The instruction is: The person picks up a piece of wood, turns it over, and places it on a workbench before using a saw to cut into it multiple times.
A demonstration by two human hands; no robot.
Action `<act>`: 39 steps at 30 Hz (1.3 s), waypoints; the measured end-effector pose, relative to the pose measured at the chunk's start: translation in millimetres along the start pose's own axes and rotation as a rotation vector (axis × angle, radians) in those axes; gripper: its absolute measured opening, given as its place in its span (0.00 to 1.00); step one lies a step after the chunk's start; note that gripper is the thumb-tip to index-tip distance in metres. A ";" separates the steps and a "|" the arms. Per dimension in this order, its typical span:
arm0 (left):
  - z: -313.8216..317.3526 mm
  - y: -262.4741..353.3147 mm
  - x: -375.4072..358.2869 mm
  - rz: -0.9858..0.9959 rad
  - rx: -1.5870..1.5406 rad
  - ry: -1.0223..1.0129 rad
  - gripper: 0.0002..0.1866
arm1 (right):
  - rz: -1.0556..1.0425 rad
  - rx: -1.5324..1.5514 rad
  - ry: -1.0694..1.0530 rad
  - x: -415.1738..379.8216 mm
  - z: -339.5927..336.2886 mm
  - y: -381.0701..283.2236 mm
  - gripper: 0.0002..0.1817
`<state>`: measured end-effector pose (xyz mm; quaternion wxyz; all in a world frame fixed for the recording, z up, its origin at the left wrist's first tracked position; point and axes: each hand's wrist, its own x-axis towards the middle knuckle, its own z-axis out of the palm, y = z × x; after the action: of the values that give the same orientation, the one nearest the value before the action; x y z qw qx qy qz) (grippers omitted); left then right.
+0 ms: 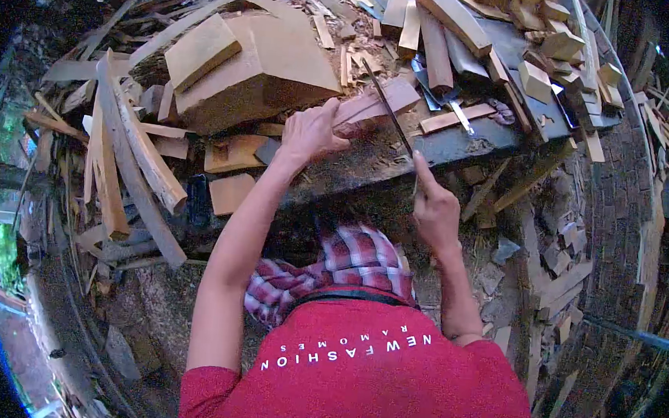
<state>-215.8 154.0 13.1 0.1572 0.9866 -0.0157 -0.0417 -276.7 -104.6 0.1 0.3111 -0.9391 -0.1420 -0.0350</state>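
Note:
My left hand [309, 138] is closed on the near-left end of a reddish wooden block [378, 105], which rests on the dark workbench [465, 145]. In my right hand [436, 201] is the near end of a long, thin dark tool [386, 107], its handle hidden by the fingers and the index finger stretched along it. The tool lies slantwise across the block, its far tip beyond the block's back edge. Whether it is a saw or a file cannot be made out. Wood chips [358, 61] lie behind the block.
A large angular timber [260, 62] stands on the left, with a loose board [201, 51] on top. Long curved pieces [139, 142] lean at the left edge. A metal-bladed tool [461, 117] and stacked offcuts [537, 82] lie on the right.

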 end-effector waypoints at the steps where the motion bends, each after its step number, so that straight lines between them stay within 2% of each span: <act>1: 1.3 -1.3 0.5 0.004 0.002 -0.007 0.31 | -0.005 0.010 0.001 -5.9 -2.4 2.0 0.33; 3: 4.3 -2.8 1.1 -0.016 -0.001 0.005 0.33 | 0.006 0.023 0.005 -8.2 -1.0 3.7 0.33; 5: 7.5 -3.7 0.7 -0.006 0.008 0.004 0.33 | -0.076 0.003 0.057 11.1 5.9 2.4 0.33; 9: 4.2 1.2 1.2 -0.037 0.038 -0.015 0.34 | -0.089 -0.028 0.082 49.0 24.0 -1.4 0.33; 11: 3.9 -0.8 2.2 -0.028 0.043 -0.023 0.34 | 0.002 -0.098 -0.035 47.9 13.7 -11.7 0.30; 14: 2.3 0.5 2.2 -0.017 0.035 -0.025 0.32 | -0.047 0.011 0.060 11.1 8.9 3.5 0.35; 18: -5.8 7.2 -2.1 -0.001 0.002 0.014 0.31 | -0.008 -0.041 0.056 -6.6 -3.2 4.5 0.35; 21: -0.5 3.6 0.8 0.022 0.053 0.014 0.31 | -0.082 0.014 0.081 28.9 13.0 1.1 0.32; 24: -0.4 3.1 1.3 -0.018 0.024 0.004 0.31 | -0.037 -0.024 0.022 59.6 13.8 -11.8 0.31; 29: -5.1 4.0 2.6 0.023 0.036 -0.018 0.29 | -0.024 0.005 0.012 25.1 3.1 -2.1 0.31; 33: -8.1 8.6 1.4 -0.021 0.025 -0.038 0.27 | 0.001 -0.012 -0.007 4.5 -4.9 -1.8 0.33; 37: -4.2 3.0 3.3 0.020 0.030 -0.021 0.28 | 0.002 -0.032 -0.026 46.1 6.6 -11.2 0.30; 39: -3.6 1.7 3.7 -0.031 -0.017 -0.047 0.28 | -0.089 0.035 0.070 65.2 21.8 -7.5 0.30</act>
<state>-211.8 153.4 16.7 0.1645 0.9841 -0.0039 -0.0672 -216.9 -70.0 -3.0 0.3306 -0.9244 -0.1732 -0.0789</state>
